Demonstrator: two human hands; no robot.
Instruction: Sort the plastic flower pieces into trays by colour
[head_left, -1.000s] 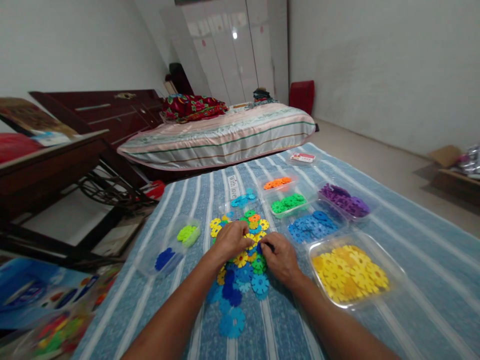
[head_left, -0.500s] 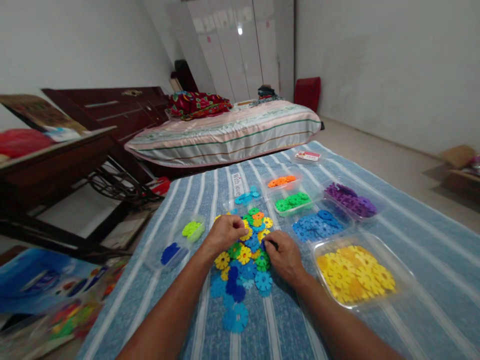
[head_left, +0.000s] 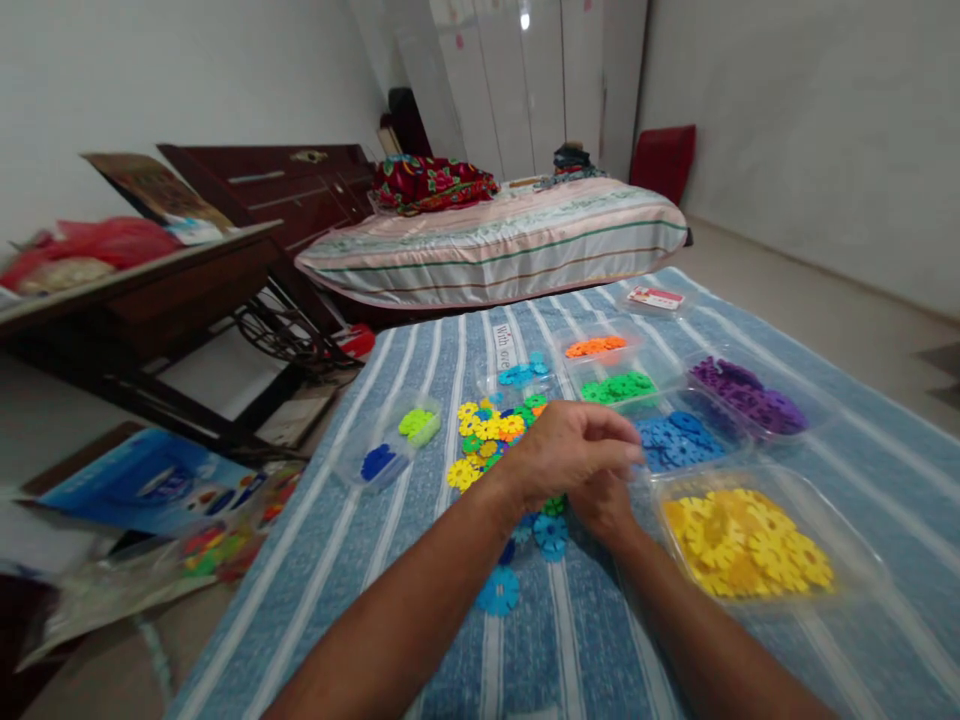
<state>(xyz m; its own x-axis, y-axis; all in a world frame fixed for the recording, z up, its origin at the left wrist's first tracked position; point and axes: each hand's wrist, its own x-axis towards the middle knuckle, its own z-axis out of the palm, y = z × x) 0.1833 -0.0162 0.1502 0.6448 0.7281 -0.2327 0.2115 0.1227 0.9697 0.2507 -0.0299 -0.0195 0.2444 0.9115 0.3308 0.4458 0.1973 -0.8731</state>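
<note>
My left hand [head_left: 566, 450] reaches across to the right over my right hand, its thumb and fingers drawn together near the edge of a clear tray [head_left: 739, 432] of blue snowflake discs [head_left: 679, 440]. Whatever the fingertips hold, if anything, is hidden. Below it, my right hand [head_left: 606, 505] is mostly covered, and its fingers do not show. Under and left of both hands lies a loose pile of mixed snowflake discs [head_left: 487, 428] in yellow, green, blue and orange. A light-blue disc [head_left: 499, 590] sits at the near end of the pile.
Right of the hands stands a clear box of yellow discs [head_left: 750, 545]. Behind are purple discs [head_left: 750, 395], green discs [head_left: 619, 387] and orange discs [head_left: 595, 346] in trays. At left, another tray has lime discs [head_left: 418, 422] and dark-blue discs [head_left: 376, 461]. Striped cloth [head_left: 300, 600] covers the surface.
My left hand has moved right from the pile, crossing over my right hand toward the blue discs' tray. My right hand has shifted slightly right. The whole view has turned a little left.
</note>
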